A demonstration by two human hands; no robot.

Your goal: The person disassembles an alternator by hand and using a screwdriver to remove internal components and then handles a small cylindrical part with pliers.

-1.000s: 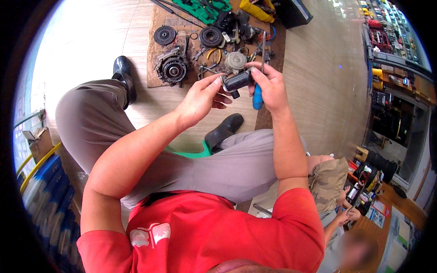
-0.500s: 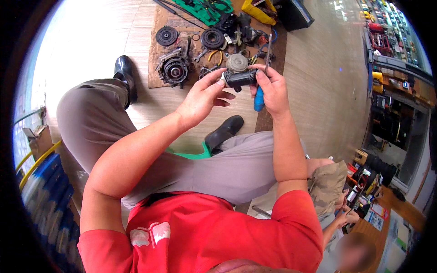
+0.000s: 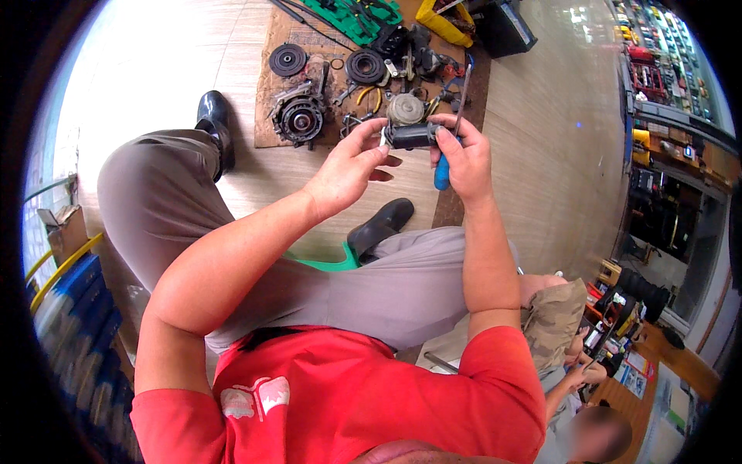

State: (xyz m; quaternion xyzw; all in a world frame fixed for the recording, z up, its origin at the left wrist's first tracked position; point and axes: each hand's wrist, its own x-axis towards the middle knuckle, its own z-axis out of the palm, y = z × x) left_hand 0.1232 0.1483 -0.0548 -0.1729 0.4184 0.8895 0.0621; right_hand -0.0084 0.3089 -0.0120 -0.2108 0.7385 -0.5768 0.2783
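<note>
A black cylindrical part (image 3: 411, 136) with a white piece at its left end is held level between my hands, over the near edge of a cardboard sheet (image 3: 267, 116). My left hand (image 3: 349, 166) pinches the white end between thumb and forefinger, its other fingers loosely bent. My right hand (image 3: 464, 155) grips the other end and also holds a screwdriver with a blue handle (image 3: 441, 172), its shaft pointing up and away. Just beyond the cylinder sits a round grey part (image 3: 406, 109); I cannot tell whether it is joined to it.
On the cardboard lie a round metal housing (image 3: 300, 117), two black pulleys (image 3: 288, 59), yellow-handled pliers (image 3: 369, 96) and several small parts. Beyond are a green tool case (image 3: 359, 19), a yellow container (image 3: 447, 22) and a black box (image 3: 502, 27). Another person (image 3: 576, 379) sits at right.
The black cylinder has been turned about its length, so the small knob underneath no longer shows. Both hands keep their grip and have barely shifted.
</note>
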